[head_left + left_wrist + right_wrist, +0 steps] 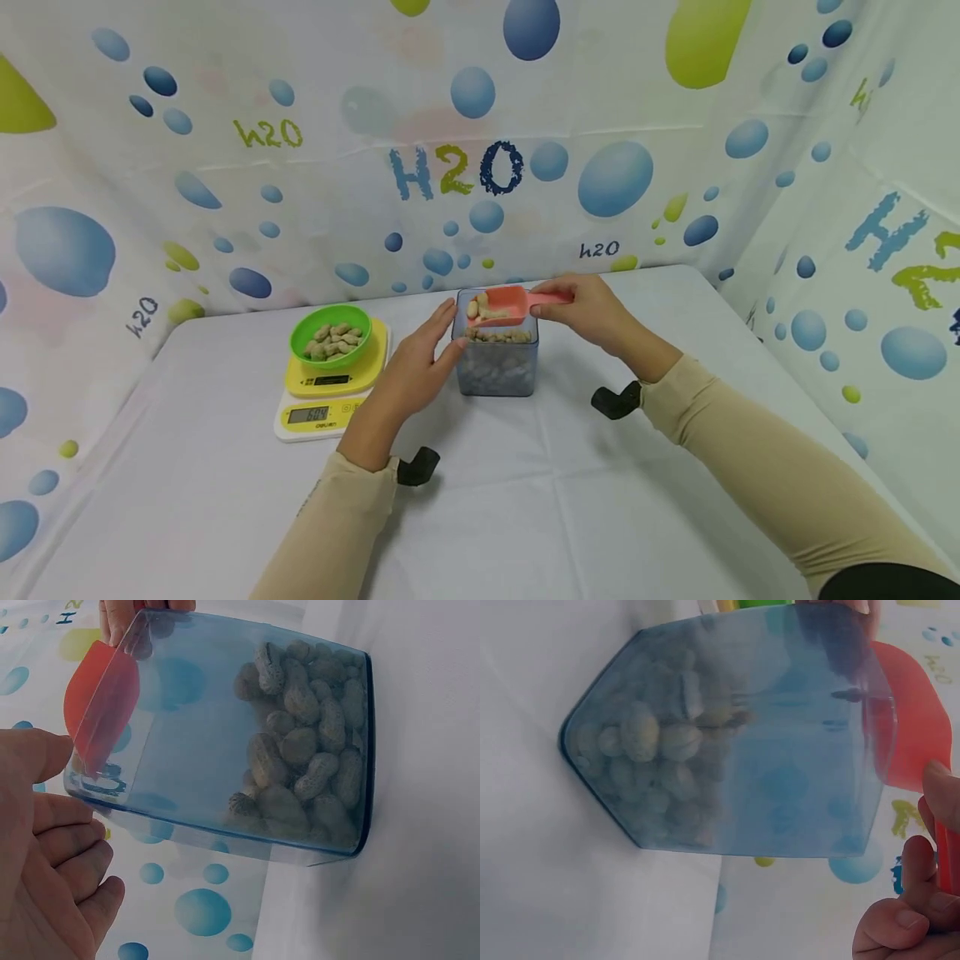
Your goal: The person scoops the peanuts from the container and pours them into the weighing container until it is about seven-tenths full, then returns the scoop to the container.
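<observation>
My right hand [592,310] grips the handle of a pink-red scoop [513,305], held level over the mouth of a clear bluish square container [497,375]. A few peanuts [482,307] lie in the scoop. More unshelled peanuts [300,750] fill the container's lower part, as the left wrist view shows. At the container's left side is my left hand [414,371], its thumb at the rim near the scoop's front edge and its other fingers relaxed outside the wall. In the right wrist view the scoop [915,720] shows partly through the container wall.
Left of the container stands a yellow and white kitchen scale [341,414] with a lit display. On it sits a green bowl [298,340] of peanuts. A white cloth covers the table [480,517], and a patterned curtain [322,50] hangs behind and at both sides.
</observation>
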A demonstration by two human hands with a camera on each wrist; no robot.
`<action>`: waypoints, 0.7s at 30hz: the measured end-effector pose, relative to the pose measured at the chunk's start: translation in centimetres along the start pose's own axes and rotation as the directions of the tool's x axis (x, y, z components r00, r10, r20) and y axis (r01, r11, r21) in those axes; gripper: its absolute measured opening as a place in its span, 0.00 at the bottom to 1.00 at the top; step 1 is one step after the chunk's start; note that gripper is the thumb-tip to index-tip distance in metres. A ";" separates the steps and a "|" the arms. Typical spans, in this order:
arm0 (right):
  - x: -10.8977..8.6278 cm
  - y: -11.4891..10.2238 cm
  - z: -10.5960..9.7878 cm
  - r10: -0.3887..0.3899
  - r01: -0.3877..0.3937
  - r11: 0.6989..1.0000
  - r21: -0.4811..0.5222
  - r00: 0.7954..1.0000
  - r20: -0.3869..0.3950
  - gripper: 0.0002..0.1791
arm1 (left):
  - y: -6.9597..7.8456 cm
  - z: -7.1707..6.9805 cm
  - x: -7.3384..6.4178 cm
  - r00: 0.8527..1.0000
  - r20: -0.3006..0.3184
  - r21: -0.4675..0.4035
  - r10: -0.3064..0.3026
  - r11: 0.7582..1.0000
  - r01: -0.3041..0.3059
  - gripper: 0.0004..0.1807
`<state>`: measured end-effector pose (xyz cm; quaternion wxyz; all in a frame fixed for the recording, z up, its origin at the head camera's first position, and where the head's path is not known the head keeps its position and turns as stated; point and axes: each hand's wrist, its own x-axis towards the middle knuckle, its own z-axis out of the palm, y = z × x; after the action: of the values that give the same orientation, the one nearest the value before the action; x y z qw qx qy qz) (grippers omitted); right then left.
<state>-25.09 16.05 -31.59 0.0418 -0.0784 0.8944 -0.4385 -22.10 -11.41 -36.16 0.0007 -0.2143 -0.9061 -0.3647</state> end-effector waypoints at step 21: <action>2.9 -7.4 4.1 -0.029 0.026 0.994 0.108 0.999 0.026 0.23 | -6.2 -9.1 -5.8 0.956 -0.219 0.101 -0.195 0.970 0.221 0.37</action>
<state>-26.58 7.85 -28.27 0.0521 -0.0943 0.8677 -0.4853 -20.67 -23.66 -34.54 0.0703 -0.0777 -0.9395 -0.3261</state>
